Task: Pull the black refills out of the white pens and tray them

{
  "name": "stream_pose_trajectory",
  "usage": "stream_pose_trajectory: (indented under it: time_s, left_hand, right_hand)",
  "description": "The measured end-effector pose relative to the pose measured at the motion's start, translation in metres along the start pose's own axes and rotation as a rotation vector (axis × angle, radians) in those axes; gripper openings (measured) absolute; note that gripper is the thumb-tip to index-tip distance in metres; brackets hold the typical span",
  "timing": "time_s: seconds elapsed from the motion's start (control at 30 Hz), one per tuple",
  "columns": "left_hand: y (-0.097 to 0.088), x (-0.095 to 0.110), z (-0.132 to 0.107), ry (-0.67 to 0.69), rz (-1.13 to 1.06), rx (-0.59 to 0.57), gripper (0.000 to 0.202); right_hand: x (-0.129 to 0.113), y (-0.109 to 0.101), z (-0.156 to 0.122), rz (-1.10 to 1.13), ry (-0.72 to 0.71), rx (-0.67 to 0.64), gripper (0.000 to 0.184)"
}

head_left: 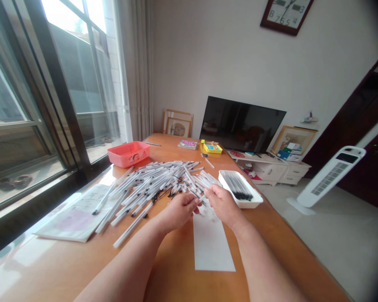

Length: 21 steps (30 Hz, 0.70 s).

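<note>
Both my hands meet over the near edge of a big heap of white pens (151, 180) on the wooden table (176, 277). My left hand (179, 209) is curled with its fingertips pinched on a pen. My right hand (222, 203) is closed too, pinching the other end of the same pen (202, 197). A white strip of paper (211, 247) lies under my hands. Just right of my right hand sits a white tray (255, 202) with several thin black refills (237, 186) in it.
A pink plastic tray (128, 153) stands at the far left by the window. Printed sheets (78, 214) lie at the left edge. Small books and a yellow box (211, 147) sit at the far end. A television, a low cabinet and a white tower fan (327, 176) stand beyond.
</note>
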<state>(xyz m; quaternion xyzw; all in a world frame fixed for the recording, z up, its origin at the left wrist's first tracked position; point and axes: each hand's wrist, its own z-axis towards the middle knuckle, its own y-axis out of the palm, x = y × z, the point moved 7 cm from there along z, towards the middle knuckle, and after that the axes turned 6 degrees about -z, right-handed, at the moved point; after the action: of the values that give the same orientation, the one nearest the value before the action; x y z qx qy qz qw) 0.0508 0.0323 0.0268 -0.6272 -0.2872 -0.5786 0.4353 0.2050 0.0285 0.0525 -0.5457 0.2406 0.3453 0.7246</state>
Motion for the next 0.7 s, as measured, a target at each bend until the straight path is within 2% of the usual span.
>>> stream_pose_trajectory:
  time_s: [0.27, 0.53, 0.7]
  left_hand:
    - [-0.006, 0.004, 0.003, 0.165, 0.051, 0.158, 0.033]
    - [-0.001, 0.001, 0.003, 0.046, 0.1, 0.039, 0.045]
    - [0.0, -0.003, 0.004, 0.091, 0.153, 0.081, 0.036]
  right_hand:
    - [0.014, 0.009, 0.003, 0.064, 0.111, 0.046, 0.038]
    - [0.018, -0.003, 0.005, 0.103, 0.088, 0.12, 0.04]
    - [0.021, 0.001, 0.005, 0.126, 0.088, 0.126, 0.04]
